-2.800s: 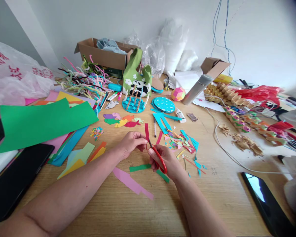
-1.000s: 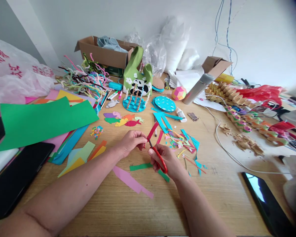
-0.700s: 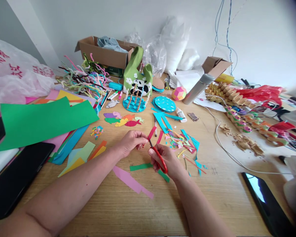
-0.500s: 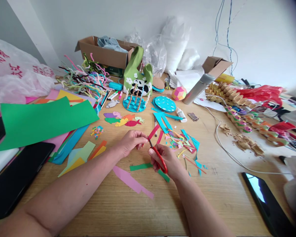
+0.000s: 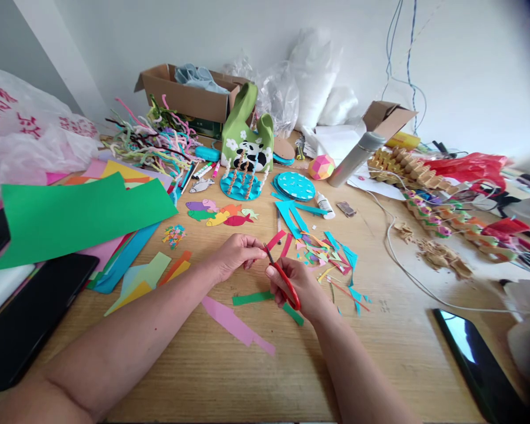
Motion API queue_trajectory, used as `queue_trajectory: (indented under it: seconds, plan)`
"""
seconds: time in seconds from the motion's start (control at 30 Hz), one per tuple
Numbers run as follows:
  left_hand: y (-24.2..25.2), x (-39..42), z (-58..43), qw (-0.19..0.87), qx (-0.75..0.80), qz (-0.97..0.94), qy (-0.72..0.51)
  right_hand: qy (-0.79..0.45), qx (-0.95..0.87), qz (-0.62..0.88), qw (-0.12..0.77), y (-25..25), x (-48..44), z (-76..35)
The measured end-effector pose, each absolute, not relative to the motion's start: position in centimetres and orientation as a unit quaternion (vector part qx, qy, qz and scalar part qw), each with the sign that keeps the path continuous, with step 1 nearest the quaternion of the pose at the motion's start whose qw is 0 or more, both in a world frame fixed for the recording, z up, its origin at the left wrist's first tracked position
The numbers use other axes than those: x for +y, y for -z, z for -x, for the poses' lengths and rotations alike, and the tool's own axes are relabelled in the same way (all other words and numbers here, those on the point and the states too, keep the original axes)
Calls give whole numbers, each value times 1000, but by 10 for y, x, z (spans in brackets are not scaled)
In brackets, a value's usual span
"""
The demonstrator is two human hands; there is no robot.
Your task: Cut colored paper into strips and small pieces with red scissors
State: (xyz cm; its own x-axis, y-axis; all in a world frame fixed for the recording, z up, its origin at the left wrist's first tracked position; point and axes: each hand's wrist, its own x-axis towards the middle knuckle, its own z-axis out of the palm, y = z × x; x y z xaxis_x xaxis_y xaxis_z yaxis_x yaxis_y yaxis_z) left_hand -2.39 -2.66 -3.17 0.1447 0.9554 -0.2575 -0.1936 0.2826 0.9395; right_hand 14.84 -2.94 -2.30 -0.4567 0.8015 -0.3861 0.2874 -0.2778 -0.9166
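My left hand (image 5: 241, 255) is closed in a pinch on a narrow red paper strip (image 5: 275, 239), whose free end points away to the right. In my right hand (image 5: 301, 284) is a pair of scissors (image 5: 290, 287) with red handles. Their blades are close together beside my left fingertips, at the strip; whether paper lies between them is too small to tell. Below my hands lie green paper strips (image 5: 252, 298) and a pink paper piece (image 5: 229, 321). Colourful paper scraps (image 5: 320, 253) are scattered just right of the blades.
Cut-out paper fish (image 5: 238, 219) lie beyond my hands, near a blue disc with twisted posts (image 5: 241, 186). Green paper sheets (image 5: 83, 218) cover a stack at left. A grey flask (image 5: 355, 160) leans at the back right. A phone (image 5: 474, 359) lies front right, near a white cable (image 5: 406, 268).
The red strip's free end has dipped slightly and looks a little shorter. My hands and the scissors have barely moved.
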Motion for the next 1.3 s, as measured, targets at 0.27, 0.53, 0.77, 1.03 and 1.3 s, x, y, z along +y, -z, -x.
queue_trajectory:
  seconds: [0.27,0.53,0.77,1.03,1.3]
  plan:
    - [34,-26,24,648,473,-376,-463,-644,-558,480,206,24,-29,-147]
    - [33,-26,24,647,472,-388,-456,-647,-565,469,205,26,-29,-149]
    - [37,-25,25,655,468,-378,-458,-636,-569,482,199,21,-30,-148]
    - [37,-26,24,658,464,-378,-457,-646,-556,481,207,21,-30,-147]
    - [39,-26,23,654,467,-374,-464,-639,-564,477,212,22,-30,-147]
